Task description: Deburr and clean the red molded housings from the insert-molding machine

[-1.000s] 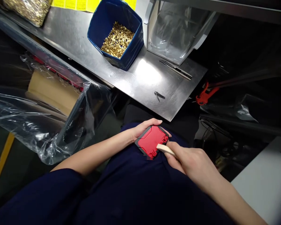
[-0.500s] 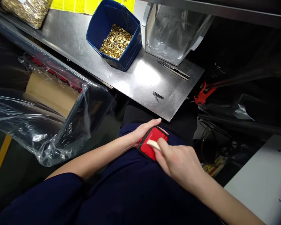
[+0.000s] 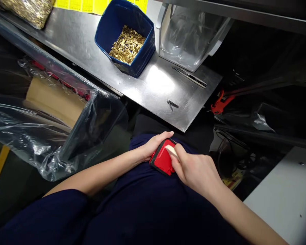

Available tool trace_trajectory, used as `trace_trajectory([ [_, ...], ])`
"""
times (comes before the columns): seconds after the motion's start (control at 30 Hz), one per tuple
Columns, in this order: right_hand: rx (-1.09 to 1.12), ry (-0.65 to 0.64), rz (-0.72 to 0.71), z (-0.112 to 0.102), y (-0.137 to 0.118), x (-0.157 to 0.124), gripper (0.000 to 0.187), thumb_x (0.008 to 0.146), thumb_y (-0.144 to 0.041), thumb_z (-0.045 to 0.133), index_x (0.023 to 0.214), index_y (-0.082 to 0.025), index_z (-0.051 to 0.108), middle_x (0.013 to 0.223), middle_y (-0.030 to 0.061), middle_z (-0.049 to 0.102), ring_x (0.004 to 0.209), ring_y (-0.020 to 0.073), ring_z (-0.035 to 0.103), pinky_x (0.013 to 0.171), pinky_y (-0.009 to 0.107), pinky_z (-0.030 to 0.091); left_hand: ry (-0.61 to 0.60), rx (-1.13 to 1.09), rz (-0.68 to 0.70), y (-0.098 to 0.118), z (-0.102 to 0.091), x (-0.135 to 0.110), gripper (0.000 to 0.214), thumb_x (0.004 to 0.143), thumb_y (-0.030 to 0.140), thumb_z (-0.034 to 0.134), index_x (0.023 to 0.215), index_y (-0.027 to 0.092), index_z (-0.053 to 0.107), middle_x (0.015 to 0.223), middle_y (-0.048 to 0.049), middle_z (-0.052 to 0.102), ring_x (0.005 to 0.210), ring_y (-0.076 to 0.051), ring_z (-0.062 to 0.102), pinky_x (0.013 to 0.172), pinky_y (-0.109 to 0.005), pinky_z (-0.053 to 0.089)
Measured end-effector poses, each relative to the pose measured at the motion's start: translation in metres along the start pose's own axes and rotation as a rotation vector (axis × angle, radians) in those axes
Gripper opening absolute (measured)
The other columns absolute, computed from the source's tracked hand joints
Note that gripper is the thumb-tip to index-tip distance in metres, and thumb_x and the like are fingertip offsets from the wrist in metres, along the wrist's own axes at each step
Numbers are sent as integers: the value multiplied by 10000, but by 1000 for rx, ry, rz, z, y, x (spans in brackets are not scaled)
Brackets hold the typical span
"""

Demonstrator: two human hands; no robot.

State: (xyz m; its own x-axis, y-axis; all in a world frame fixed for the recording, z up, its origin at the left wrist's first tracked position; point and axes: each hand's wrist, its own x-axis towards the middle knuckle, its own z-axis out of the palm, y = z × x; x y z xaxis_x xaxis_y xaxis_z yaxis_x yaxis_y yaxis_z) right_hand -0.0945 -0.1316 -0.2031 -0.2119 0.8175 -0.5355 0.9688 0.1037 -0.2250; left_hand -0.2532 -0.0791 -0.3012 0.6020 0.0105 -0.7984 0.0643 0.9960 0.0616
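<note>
In my lap, just off the table's corner, my left hand (image 3: pixel 153 145) cups a red plastic part with a black border (image 3: pixel 164 159), its thumb stretched along the upper side and its other fingers hidden beneath. My right hand (image 3: pixel 193 168) pinches a flat, cream-coloured stick-like tool (image 3: pixel 171 151) between thumb and forefinger. The tool's tip lies over the red face of the part; whether it presses on it I cannot tell. Closest on the metal tabletop is a small nail clipper (image 3: pixel 172 104).
On the metal table (image 3: pixel 84 47) stands a blue bin (image 3: pixel 145 51) holding small brass pieces (image 3: pixel 129 44). A bag of brass pieces (image 3: pixel 37 12) lies far left. Tweezers-like tools (image 3: pixel 190 77) rest near a grey bin (image 3: pixel 191 37). Left is a plastic-lined box (image 3: pixel 58 102); right, an orange-handled tool (image 3: pixel 220 103).
My right hand has shifted slightly to the right and up, carrying the cream tool across the red face. My left hand keeps its hold on the red part, which has tilted a little.
</note>
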Motion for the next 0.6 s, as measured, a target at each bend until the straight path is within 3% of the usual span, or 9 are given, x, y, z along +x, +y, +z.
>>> trace_trajectory([
  [0.13,41,-50,-11,-4,-1,1,274,1074,-394,384,1134,-224,590,622,3,701,535,236,712,508,301,101,19,12,-47,2,2,0,571,800,700,677,703,137,681,672,-109,728,565,-190,647,573,-297,503],
  [0.3,21,-91,37,-7,0,2,249,1074,-385,387,1128,-239,582,623,-3,702,539,245,715,504,311,100,34,23,-36,2,3,-1,575,799,707,675,650,151,651,595,-77,681,517,-178,612,543,-296,474],
  [0.47,45,-141,-8,-13,-1,3,272,1080,-390,358,1128,-246,583,652,2,717,555,246,721,511,317,104,51,42,9,1,2,1,566,772,706,712,634,168,604,634,-83,703,545,-182,625,547,-292,464],
  [0.6,78,-162,-18,-15,-1,5,266,1076,-385,369,1162,-246,579,665,-1,726,562,239,719,517,318,110,42,76,35,2,2,2,555,778,693,712,690,147,661,653,-89,714,563,-189,641,562,-295,487],
])
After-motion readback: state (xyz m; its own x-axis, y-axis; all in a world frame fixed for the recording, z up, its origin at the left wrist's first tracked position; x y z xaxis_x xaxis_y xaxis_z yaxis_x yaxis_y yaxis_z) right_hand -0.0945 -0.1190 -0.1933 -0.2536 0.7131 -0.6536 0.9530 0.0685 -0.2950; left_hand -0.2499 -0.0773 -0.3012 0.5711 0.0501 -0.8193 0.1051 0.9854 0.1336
